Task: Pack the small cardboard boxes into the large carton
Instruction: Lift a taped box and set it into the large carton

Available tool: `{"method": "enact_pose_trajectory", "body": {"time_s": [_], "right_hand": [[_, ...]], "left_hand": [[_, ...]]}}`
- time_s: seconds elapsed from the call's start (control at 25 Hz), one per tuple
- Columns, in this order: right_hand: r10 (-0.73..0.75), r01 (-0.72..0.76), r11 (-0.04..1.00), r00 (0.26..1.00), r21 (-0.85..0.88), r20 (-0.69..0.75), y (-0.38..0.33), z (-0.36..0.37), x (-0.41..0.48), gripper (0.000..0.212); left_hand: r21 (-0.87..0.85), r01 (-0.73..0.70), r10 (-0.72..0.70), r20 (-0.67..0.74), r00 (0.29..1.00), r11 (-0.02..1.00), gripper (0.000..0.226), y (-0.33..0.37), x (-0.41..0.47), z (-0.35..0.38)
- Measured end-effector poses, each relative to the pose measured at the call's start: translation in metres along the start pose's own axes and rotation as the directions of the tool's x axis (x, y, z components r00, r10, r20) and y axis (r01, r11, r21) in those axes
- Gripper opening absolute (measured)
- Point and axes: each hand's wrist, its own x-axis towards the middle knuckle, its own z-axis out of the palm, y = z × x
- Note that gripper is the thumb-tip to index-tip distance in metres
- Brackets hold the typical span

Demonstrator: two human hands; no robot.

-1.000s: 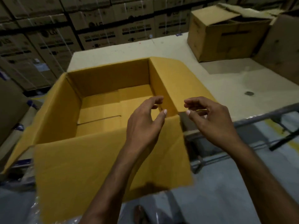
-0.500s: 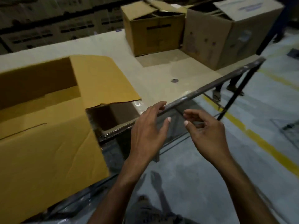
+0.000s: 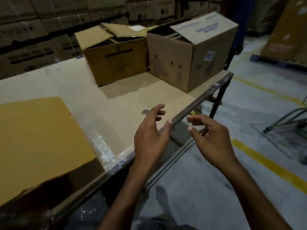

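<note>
The large yellow carton [image 3: 38, 140] shows only its outer flap and side at the left edge; its inside is out of view. My left hand [image 3: 151, 136] hovers over the table's front edge, fingers spread, holding nothing. My right hand [image 3: 211, 141] floats just beyond that edge, above the floor, also empty with fingers apart. Two brown cardboard boxes stand at the far end of the table: a half-open one [image 3: 116, 58] and a taller one [image 3: 191, 53] with its flaps up. No small boxes can be made out; the contents of both are dark.
The table [image 3: 116, 103] has a metal front rail [image 3: 196, 103] and a black leg. Stacked cartons [image 3: 33, 35] line the back wall. Yellow floor lines [image 3: 269, 165] run at right, beside a trolley frame [image 3: 282, 127]. A person's legs [image 3: 235, 27] stand behind the table.
The view has swung right: the yellow carton slid to the left edge and the two brown boxes came toward the centre. Both hands stayed empty and moved right along the table edge.
</note>
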Motion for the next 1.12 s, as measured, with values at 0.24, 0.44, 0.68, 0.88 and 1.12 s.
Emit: {"method": "enact_pose_trajectory", "body": {"time_s": [0.24, 0.44, 0.68, 0.88, 1.12], "right_hand": [[-0.002, -0.001, 0.998, 0.999, -0.058, -0.046, 0.018, -0.006, 0.116, 0.029], [-0.089, 0.085, 0.991, 0.995, -0.099, -0.034, 0.046, -0.017, 0.204, 0.027], [-0.271, 0.266, 0.959, 0.962, -0.099, -0.035, 0.104, -0.045, 0.334, 0.024], [-0.372, 0.37, 0.913, 0.928, -0.174, 0.021, 0.141, -0.066, 0.438, 0.031], [-0.401, 0.436, 0.852, 0.899, -0.291, 0.173, 0.181, -0.06, 0.518, 0.038]], "left_hand": [[-0.005, 0.001, -0.001, -0.01, 1.0, 1.0, 0.044, 0.014, 0.113, 0.044], [-0.014, 0.02, -0.021, -0.04, 0.999, 1.0, 0.038, 0.019, 0.183, 0.083], [-0.043, 0.043, -0.05, -0.166, 0.985, 0.998, 0.04, 0.033, 0.268, 0.152], [0.022, 0.04, -0.031, -0.306, 0.952, 0.999, 0.043, 0.063, 0.34, 0.213], [0.237, 0.149, -0.079, -0.28, 0.957, 0.96, 0.043, 0.069, 0.4, 0.242]]}}
